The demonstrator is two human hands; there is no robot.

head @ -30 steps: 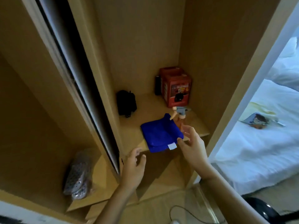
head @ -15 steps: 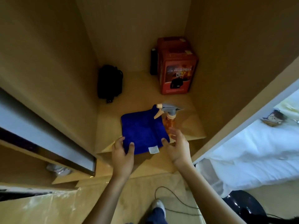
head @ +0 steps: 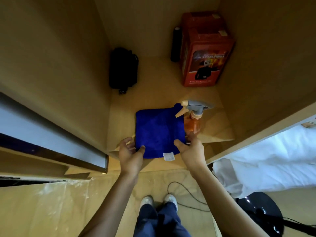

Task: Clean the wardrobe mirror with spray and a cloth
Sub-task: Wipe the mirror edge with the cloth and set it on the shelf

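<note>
Both hands [head: 130, 153] now pinch the cloth's [head: 158, 130] near edge.

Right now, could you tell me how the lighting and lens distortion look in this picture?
Head view: dim, warm light inside the wardrobe; the bed at right is blown out white; wide-angle bending splays the panels outward; the blue cloth and spray bottle stay fairly sharp.
</note>
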